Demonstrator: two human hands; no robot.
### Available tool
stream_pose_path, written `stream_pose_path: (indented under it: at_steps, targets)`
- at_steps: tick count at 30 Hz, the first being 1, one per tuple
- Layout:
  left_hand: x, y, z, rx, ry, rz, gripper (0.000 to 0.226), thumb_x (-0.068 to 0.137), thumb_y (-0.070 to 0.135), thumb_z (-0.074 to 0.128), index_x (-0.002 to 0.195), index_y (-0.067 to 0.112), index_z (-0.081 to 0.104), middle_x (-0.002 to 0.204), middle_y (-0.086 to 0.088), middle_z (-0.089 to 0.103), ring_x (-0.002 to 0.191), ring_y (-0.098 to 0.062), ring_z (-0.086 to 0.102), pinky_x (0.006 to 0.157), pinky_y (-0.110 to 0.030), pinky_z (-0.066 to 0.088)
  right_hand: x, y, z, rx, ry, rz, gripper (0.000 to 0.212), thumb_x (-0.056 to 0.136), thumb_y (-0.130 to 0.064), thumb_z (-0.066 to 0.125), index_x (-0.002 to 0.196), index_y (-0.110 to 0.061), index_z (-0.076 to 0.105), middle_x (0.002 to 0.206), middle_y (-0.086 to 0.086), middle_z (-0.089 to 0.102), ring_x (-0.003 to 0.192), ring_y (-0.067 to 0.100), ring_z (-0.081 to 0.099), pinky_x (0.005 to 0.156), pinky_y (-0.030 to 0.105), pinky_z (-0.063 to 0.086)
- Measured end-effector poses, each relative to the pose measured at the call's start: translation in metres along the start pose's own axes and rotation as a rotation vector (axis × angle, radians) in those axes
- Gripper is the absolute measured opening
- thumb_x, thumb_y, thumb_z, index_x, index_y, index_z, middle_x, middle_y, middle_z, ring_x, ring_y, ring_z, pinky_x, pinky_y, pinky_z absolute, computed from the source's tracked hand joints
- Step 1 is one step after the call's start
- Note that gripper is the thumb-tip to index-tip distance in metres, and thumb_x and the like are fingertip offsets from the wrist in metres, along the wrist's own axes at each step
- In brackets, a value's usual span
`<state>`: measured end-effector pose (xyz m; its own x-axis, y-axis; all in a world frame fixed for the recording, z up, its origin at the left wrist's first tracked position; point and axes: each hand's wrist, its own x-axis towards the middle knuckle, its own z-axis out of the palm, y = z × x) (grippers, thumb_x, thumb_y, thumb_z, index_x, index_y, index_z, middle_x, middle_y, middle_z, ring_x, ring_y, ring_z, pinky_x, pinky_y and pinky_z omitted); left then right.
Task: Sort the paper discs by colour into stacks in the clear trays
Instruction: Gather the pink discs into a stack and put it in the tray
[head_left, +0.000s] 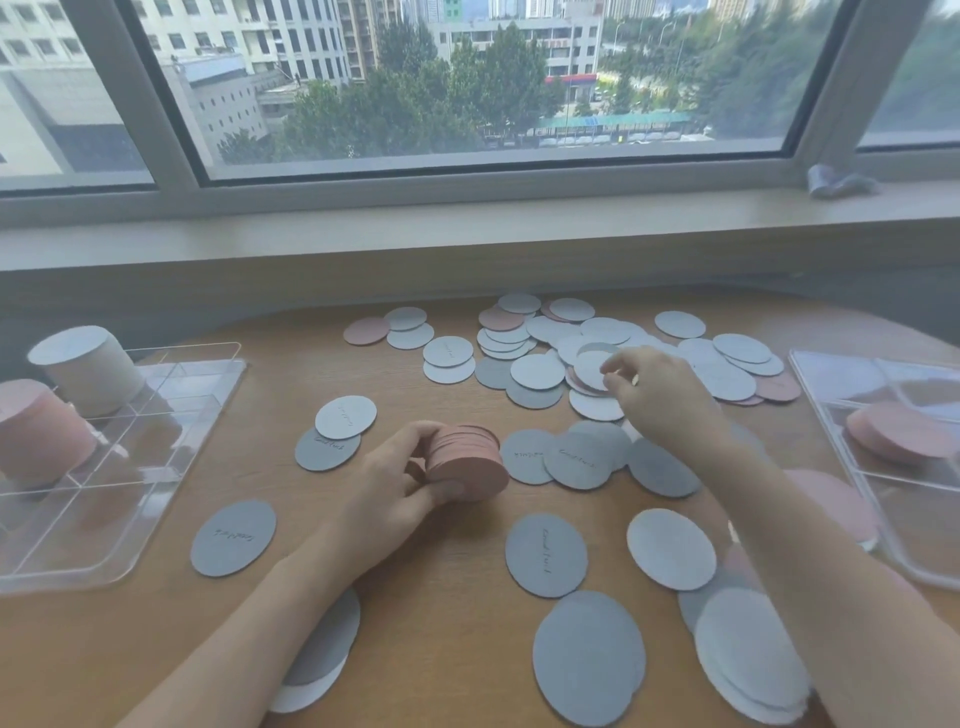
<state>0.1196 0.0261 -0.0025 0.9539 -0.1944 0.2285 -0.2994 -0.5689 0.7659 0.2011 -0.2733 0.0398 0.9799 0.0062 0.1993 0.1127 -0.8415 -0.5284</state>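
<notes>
The pink stack stands on edge on the table, near the middle, gripped by the left hand with thumb and fingers curled round it. The right hand reaches into the loose pile further back, fingertips pinching the edge of a white disc that lies over a pink one; whether it is already lifted cannot be told.

Some sorting is done. The left tray holds a tall white stack at its far corner and a tall pink stack just beside it. The right tray holds a short leaning heap of pink discs. The hand-held pink stack is not yet in a tray.

Much is left, by my judgement. Grey and white discs lie scattered singly and overlapping over most of the table, from the far pile to the near edge, and a few pink ones show at the back and under the right forearm. No grey stack is visible in either tray, so that colour seems barely begun. I would put the task at well under half done.
</notes>
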Motion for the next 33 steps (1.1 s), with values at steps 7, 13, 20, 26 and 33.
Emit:
stream_pose_path:
  at_steps: [7,13,20,26,33]
  targets:
    - [-0.002,0.006,0.002,-0.007,-0.022,-0.012,0.044,0.085,0.021,0.079,0.118,0.037,0.055,0.106,0.018,0.067,0.089,-0.012,0.068,0.083,-0.027,0.053,0.018,0.018,0.004,-0.237,-0.107,-0.131,0.026,0.098,-0.037,0.055,0.121,-0.026,0.063,0.124,-0.004,0.05,0.118,0.019,0.047,0.094,0.034,0.04]
    - [-0.003,0.006,0.001,-0.038,-0.033,-0.015,0.042,0.085,0.023,0.078,0.117,0.039,0.055,0.106,0.023,0.066,0.089,-0.011,0.069,0.084,-0.035,0.055,0.043,0.01,0.022,-0.351,-0.066,-0.108,0.033,0.097,-0.047,0.052,0.111,-0.018,0.06,0.109,0.0,0.05,0.109,0.02,0.048,0.076,0.032,0.039]
    - [-0.003,0.005,-0.001,-0.053,-0.048,-0.025,0.043,0.085,0.023,0.078,0.121,0.035,0.055,0.107,0.023,0.066,0.09,-0.011,0.069,0.085,-0.034,0.055,0.049,0.001,0.026,-0.619,-0.032,-0.218,0.032,0.098,-0.041,0.046,0.097,-0.011,0.054,0.09,0.005,0.048,0.077,0.027,0.049,0.062,0.034,0.042]
    - [-0.003,0.004,-0.001,-0.035,-0.037,-0.008,0.044,0.085,0.024,0.078,0.119,0.038,0.054,0.108,0.02,0.067,0.091,-0.009,0.067,0.082,-0.024,0.052,0.046,0.007,0.014,-0.551,0.075,-0.298,0.012,0.088,0.001,0.051,0.098,-0.006,0.054,0.061,0.008,0.044,0.051,0.029,0.041,0.045,0.032,0.033]
    - [-0.004,0.006,-0.002,-0.054,-0.048,-0.015,0.043,0.086,0.025,0.078,0.121,0.036,0.055,0.108,0.023,0.066,0.092,-0.01,0.068,0.086,-0.035,0.055,0.048,0.025,-0.002,-0.438,0.241,-0.187,0.006,0.092,-0.004,0.046,0.096,-0.007,0.047,0.066,0.014,0.056,0.055,0.037,0.051,0.049,0.038,0.041]
